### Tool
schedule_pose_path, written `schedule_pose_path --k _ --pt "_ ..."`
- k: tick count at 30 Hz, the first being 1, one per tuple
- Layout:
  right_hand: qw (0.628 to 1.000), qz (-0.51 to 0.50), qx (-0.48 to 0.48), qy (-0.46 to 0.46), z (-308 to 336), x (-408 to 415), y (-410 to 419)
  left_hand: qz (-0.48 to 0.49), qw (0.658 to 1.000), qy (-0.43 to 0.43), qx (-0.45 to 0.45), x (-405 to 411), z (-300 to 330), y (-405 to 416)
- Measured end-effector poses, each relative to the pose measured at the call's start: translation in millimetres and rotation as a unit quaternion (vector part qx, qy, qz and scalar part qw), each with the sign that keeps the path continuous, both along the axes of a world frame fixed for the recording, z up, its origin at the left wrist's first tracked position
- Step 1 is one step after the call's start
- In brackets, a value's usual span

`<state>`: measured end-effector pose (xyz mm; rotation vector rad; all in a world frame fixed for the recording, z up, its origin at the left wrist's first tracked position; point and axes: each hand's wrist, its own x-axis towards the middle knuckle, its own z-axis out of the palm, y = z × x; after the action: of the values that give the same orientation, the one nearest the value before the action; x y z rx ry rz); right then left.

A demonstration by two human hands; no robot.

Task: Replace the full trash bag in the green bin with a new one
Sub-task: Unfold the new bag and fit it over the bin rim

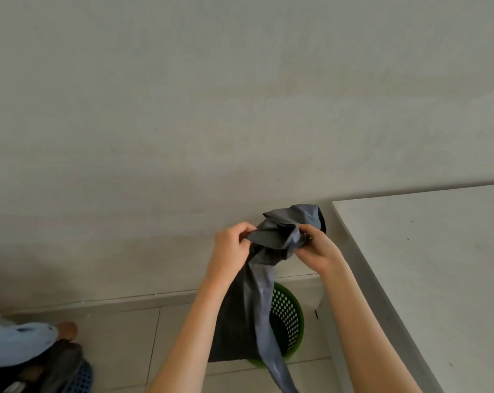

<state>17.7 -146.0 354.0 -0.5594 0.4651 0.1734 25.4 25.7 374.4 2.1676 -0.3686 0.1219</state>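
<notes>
Gripping grey bag (268, 279), hanging lengthwise downward

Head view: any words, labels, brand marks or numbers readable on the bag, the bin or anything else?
None. The grey trash bag, held by both hands, is plain.
The green bin shows only holes.
The white table and wall are bare.

We see the grey trash bag (271, 245) bunched at its top, rest hanging limp and flat, directly above the green bin (287, 321). Bin is perforated plastic, upright on floor, mostly hidden behind the bag; contents not visible.
</notes>
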Motion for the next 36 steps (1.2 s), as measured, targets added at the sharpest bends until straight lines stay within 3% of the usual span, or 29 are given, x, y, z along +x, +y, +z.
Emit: schedule_pose_path --k 4,7,9,12,14,18,20,23,25,27,28,30,32,36 --pt "0.999 -0.035 -0.032 0.019 -7.8 1.8 -7.5 0.044 0.999 0.018 0.022 4.4 -18.7 12.5" --pt "0.996 -0.023 -0.088 0.019 -11.8 3.8 -5.2 -0.119 0.982 0.141 0.039 3.4 -26.7 15.1" --pt "0.980 0.013 -0.198 0.019 -11.1 4.9 1.4 -0.174 0.960 0.209 -0.061 -1.6 -19.8 8.0" --pt "0.944 0.064 -0.323 -0.009 -7.3 1.4 16.0 -0.111 0.937 0.256 -0.207 1.6 -7.7 -8.4" --pt "0.928 0.098 -0.359 -0.031 -7.9 -0.3 21.7 -0.073 0.945 0.246 -0.202 7.9 -7.7 -17.4" --pt "0.888 0.144 -0.432 -0.056 -7.4 -3.5 23.6 -0.010 0.969 0.128 -0.212 14.1 -10.9 -15.8" --pt "0.875 0.138 -0.459 -0.064 -6.8 -4.8 22.5 0.000 0.970 0.120 -0.210 14.0 -12.5 -14.3" --pt "0.853 0.076 -0.515 -0.039 -10.2 -3.7 20.7 0.069 0.956 0.133 -0.251 16.5 -15.2 -13.4" --pt "0.865 -0.031 -0.500 -0.030 -7.9 -6.5 21.7 0.092 0.939 0.159 -0.292 18.5 -13.1 -14.6" --pt "0.867 -0.068 -0.486 -0.086 -2.0 -12.5 23.5 0.077 0.921 0.194 -0.329 18.8 -6.8 -18.7" --pt "0.854 -0.024 -0.505 -0.123 1.2 -15.5 25.2 0.061 0.909 0.212 -0.352 17.9 -2.2 -21.9" --pt "0.794 0.109 -0.576 -0.161 3.4 -18.3 32.0 0.029 0.895 0.236 -0.376 17.2 5.5 -28.7" --pt "0.748 0.123 -0.630 -0.169 -0.3 -15.6 36.7 -0.005 0.895 0.237 -0.377 18.0 9.2 -33.0" --pt "0.760 0.052 -0.629 -0.154 5.4 -11.5 26.9 -0.033 0.904 0.215 -0.369 22.9 9.6 -25.2"
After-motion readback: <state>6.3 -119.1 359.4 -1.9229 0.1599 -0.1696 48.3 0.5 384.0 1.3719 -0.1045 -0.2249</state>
